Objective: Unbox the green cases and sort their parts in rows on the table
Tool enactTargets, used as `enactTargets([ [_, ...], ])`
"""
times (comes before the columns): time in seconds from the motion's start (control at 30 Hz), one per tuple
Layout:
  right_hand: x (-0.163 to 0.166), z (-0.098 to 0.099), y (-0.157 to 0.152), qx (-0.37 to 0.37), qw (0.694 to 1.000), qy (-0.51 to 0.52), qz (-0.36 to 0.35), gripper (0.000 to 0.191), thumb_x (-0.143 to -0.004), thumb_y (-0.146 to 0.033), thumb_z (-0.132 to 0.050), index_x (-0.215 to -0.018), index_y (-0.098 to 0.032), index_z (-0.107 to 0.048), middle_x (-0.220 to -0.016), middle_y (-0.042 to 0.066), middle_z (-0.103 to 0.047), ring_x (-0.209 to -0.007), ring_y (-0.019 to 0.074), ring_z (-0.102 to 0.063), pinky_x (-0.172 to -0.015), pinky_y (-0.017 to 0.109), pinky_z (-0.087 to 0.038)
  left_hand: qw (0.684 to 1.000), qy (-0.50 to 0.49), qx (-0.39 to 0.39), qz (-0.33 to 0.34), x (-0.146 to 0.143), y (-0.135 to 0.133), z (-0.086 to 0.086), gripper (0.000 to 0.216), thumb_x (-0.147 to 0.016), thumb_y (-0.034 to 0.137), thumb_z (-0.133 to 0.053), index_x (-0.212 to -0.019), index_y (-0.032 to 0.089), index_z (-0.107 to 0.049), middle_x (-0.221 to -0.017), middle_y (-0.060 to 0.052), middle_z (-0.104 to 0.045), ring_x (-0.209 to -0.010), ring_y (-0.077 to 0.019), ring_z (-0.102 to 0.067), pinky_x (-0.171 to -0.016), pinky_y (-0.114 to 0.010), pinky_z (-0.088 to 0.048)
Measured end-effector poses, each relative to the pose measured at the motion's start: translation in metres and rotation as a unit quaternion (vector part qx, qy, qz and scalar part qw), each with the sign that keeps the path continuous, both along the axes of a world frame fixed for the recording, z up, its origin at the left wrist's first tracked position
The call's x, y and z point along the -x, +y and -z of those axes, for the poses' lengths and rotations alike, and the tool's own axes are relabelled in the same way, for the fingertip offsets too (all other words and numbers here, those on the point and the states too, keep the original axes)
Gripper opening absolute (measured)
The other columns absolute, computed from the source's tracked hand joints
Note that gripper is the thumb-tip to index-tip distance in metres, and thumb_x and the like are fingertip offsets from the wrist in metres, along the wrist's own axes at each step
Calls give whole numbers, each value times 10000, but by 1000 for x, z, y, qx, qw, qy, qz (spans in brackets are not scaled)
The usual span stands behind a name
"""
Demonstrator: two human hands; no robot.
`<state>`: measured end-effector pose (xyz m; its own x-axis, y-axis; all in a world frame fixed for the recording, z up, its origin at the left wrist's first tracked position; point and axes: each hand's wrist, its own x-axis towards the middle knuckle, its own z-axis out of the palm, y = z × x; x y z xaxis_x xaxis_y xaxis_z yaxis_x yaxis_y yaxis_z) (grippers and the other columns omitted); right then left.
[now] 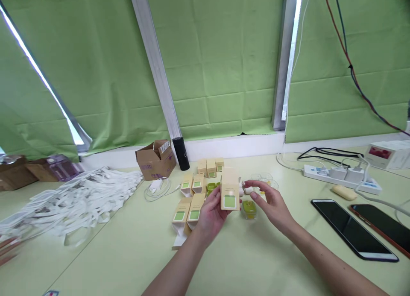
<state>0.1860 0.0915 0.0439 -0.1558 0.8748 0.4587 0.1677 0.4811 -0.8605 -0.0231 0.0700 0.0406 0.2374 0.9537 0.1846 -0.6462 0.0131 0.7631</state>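
Note:
My left hand is closed round a small tan carton with a green label, held upright above the table. My right hand hovers just right of it, fingers curled, pinching a small white piece at the carton's side. Below my right hand a small clear case with a green-yellow insert stands on the table. More tan cartons lie left of my hand and in a row behind.
A pile of white straps covers the left. An open cardboard box, a black cylinder and a white cable sit at the back. Right: a power strip, two phones, a white box.

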Motion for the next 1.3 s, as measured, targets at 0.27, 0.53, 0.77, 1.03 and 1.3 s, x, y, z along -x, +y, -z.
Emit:
enactTargets([
  [0.27, 12, -6, -11, 57, 994, 61, -75, 529, -844, -629, -711, -1192, -230, -701, -1164, 118, -749, -1129, 313, -661, -991, 461, -537, 998, 46, -33, 27, -8, -8, -6, 489, -955, 392, -681, -1394, 198, -590, -1300, -140, -702, -1131, -300, -699, -896, -404, -589],
  [0.53, 13, -19, -16, 151, 963, 132, -179, 620, -765, -664, -777, -1213, -240, -710, -1181, 130, -763, -1123, 344, -695, -953, 489, -579, 997, 74, -27, 9, -8, -6, -1, 579, -936, 461, -709, -1436, 219, -543, -1335, -157, -678, -1132, -320, -695, -911, -448, -594],
  [0.77, 9, -19, -11, 169, 957, 194, -133, 572, -746, -657, -812, -1120, -236, -713, -1159, 136, -785, -1148, 360, -699, -1011, 508, -539, 971, 179, -96, -129, -12, -4, 1, 510, -985, 494, -630, -1398, 205, -555, -1312, -149, -683, -1169, -304, -657, -945, -414, -540],
  [1.03, 9, -9, -4, 191, 965, 167, -67, 634, -729, -725, -793, -1095, -243, -604, -1053, 130, -803, -1063, 360, -740, -952, 496, -549, 951, 248, -134, -130, -17, -14, 8, 584, -962, 382, -684, -1494, 258, -477, -1393, -143, -615, -1212, -300, -607, -1051, -425, -444],
  [1.3, 13, 5, 0, 159, 980, 106, -62, 640, -784, -748, -722, -1150, -259, -531, -1002, 108, -797, -1093, 347, -728, -886, 466, -568, 938, 271, -133, -171, -17, -15, 5, 543, -955, 390, -686, -1445, 258, -489, -1321, -130, -654, -1158, -297, -623, -1011, -402, -436],
])
